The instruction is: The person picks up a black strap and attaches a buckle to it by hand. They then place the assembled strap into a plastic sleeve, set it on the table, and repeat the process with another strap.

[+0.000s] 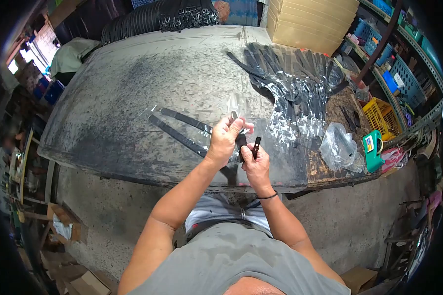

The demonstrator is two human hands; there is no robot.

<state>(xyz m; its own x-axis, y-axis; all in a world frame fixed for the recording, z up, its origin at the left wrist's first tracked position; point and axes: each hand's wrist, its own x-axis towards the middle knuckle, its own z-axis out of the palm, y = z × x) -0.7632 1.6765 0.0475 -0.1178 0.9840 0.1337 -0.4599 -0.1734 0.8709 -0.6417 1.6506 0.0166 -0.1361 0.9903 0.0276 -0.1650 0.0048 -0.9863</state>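
My left hand is closed, thumb and fingers pinching the upper end of a black strap. Just beyond its fingertips, a bit of clear plastic sticks up. My right hand is shut on the lower part of this strap, and a narrow dark end piece with a shiny slot rises past the thumb. To the left on the worktable lie two black straps in clear wrapping, their near ends partly behind my left forearm and hand.
A heap of plastic-wrapped black straps spreads over the right side. Near it are a crumpled clear bag and a green tape dispenser. Stacked cardboard and a bundle of black straps stand at the back; shelves line the right.
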